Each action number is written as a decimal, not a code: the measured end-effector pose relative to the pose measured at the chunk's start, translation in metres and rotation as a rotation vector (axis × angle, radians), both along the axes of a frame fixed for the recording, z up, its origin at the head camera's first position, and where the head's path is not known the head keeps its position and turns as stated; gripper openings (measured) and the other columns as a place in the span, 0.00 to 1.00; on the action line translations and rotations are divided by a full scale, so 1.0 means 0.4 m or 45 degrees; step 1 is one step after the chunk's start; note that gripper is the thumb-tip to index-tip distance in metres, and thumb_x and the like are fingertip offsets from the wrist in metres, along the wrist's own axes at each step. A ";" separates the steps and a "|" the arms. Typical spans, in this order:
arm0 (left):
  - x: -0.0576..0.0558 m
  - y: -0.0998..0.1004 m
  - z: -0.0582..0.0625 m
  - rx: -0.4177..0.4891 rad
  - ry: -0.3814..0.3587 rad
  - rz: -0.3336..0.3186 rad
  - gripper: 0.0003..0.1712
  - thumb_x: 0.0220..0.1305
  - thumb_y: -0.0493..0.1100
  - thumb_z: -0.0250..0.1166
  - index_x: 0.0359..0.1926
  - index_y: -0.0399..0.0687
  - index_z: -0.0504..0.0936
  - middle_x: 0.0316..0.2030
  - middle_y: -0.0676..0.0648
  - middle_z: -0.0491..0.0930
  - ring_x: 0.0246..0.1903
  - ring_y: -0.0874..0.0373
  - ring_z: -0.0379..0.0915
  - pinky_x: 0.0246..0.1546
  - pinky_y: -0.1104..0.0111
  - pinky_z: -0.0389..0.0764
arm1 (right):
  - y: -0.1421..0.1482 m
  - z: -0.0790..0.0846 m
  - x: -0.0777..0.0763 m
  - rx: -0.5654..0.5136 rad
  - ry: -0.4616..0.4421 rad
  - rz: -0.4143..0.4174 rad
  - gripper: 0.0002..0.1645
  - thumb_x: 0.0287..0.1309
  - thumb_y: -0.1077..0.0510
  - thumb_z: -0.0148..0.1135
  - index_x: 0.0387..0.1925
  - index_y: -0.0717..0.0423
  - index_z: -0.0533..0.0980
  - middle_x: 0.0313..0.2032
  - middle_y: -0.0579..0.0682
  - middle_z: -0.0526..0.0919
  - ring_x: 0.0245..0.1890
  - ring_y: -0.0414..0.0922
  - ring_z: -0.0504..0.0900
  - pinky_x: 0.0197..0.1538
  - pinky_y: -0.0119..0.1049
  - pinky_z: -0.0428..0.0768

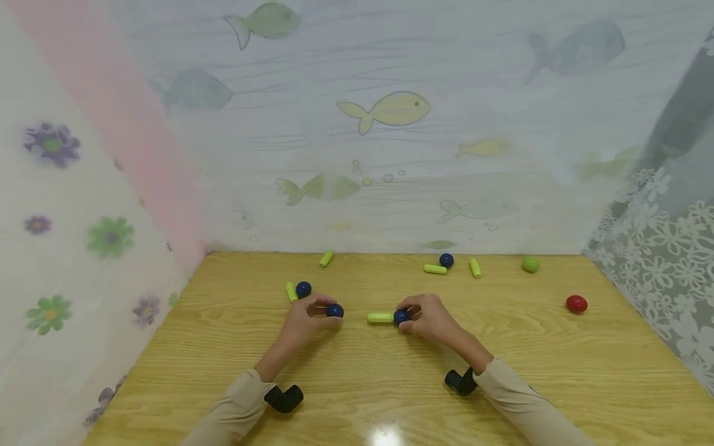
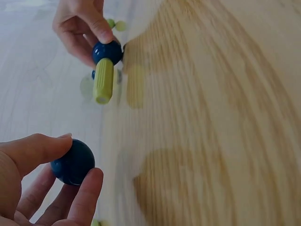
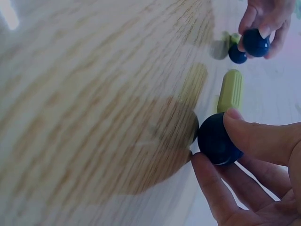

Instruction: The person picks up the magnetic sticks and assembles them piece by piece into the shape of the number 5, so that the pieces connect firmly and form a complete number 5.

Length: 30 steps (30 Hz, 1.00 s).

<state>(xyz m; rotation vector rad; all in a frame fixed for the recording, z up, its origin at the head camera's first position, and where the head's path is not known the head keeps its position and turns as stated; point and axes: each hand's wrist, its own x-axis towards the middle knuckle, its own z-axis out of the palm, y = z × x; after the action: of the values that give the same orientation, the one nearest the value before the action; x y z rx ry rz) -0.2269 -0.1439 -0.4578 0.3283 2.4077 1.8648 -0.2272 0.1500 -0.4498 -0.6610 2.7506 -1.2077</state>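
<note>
My left hand (image 1: 305, 317) grips a dark blue ball (image 1: 334, 310) between thumb and fingers; the left wrist view shows this glossy ball (image 2: 73, 164) free of any rod. To its right, my right hand (image 1: 434, 318) pinches a second blue ball (image 3: 215, 139). A ribbed yellow-green rod (image 1: 380, 318) is joined end-on to that second ball and points left toward the left hand. Both hands are over the middle of the wooden table, with a small gap between the rod's free end and the left ball. Behind the left hand lie another blue ball (image 1: 304, 289) and a rod (image 1: 291, 292).
Near the table's back edge lie a rod (image 1: 326, 259), a blue ball (image 1: 446, 260) against another rod (image 1: 435, 269), and a third rod (image 1: 475, 268). Farther right are a green ball (image 1: 530, 264) and a red ball (image 1: 577, 303). A fish-patterned curtain (image 1: 385, 204) stands behind the table.
</note>
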 end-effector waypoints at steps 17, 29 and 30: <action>0.058 0.107 0.068 -0.081 0.029 -0.071 0.17 0.56 0.31 0.67 0.48 0.30 0.78 0.45 0.34 0.77 0.45 0.40 0.75 0.44 0.58 0.78 | -0.001 -0.001 0.000 0.007 0.003 -0.002 0.18 0.49 0.65 0.71 0.44 0.63 0.81 0.42 0.58 0.82 0.39 0.52 0.82 0.39 0.41 0.82; 0.003 0.119 -0.019 -0.099 0.042 -0.049 0.17 0.54 0.35 0.71 0.46 0.40 0.80 0.42 0.44 0.79 0.43 0.49 0.77 0.43 0.61 0.79 | -0.006 0.001 -0.001 0.000 -0.016 -0.009 0.17 0.48 0.65 0.72 0.43 0.62 0.81 0.41 0.55 0.83 0.39 0.51 0.82 0.38 0.40 0.82; 0.003 0.120 -0.019 -0.100 0.046 -0.049 0.17 0.54 0.35 0.71 0.46 0.40 0.80 0.42 0.44 0.79 0.43 0.50 0.77 0.42 0.61 0.79 | -0.006 0.002 -0.001 0.003 -0.020 -0.014 0.17 0.48 0.65 0.72 0.43 0.62 0.81 0.41 0.55 0.82 0.39 0.51 0.82 0.38 0.40 0.82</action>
<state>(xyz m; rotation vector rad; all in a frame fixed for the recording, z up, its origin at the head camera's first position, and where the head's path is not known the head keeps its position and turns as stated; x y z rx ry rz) -0.2259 -0.0960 -0.4655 0.4031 2.4717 1.7579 -0.2276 0.1475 -0.4491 -0.6349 2.7461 -1.2061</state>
